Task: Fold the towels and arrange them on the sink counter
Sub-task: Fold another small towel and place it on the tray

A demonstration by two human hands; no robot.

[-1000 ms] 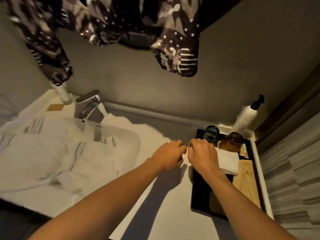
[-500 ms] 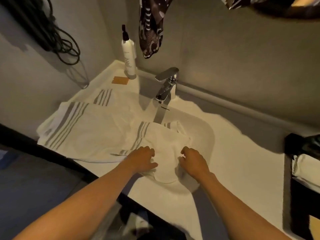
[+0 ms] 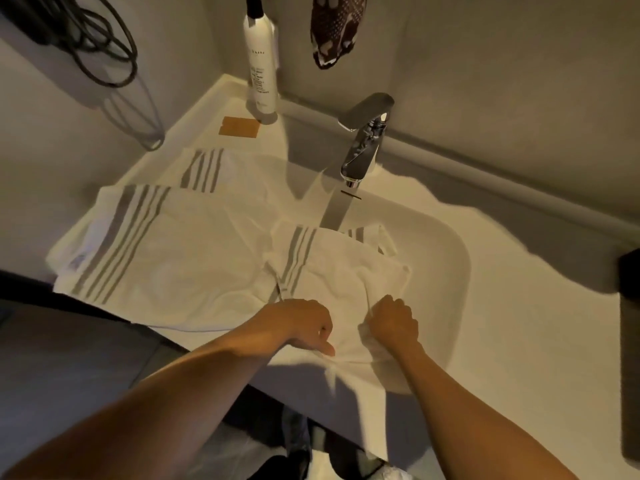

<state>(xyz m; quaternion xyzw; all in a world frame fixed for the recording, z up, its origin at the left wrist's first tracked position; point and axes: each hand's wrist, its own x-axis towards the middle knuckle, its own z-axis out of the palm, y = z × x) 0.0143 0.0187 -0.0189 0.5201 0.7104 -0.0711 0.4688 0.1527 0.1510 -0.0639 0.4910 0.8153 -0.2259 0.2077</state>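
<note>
A small white towel [image 3: 339, 275] with grey stripes lies crumpled over the sink basin [image 3: 446, 271], under the faucet. My left hand [image 3: 301, 323] pinches its near edge on the left. My right hand [image 3: 393, 322] is closed on a bunch of the same towel to the right; part of the cloth hangs down over the counter's front edge. A larger striped white towel [image 3: 166, 258] lies spread on the counter to the left, with another striped towel [image 3: 204, 168] behind it.
A chrome faucet [image 3: 363, 143] stands behind the basin. A white pump bottle [image 3: 263, 71] and a brown card [image 3: 239, 126] sit at the back left. Black cables [image 3: 97, 46] hang on the left wall. A dark tray edge [image 3: 628, 306] shows at the far right.
My hands left the folded towel on the right tray and came left to the sink. They have now closed on the small towel and pulled its near edge toward me.
</note>
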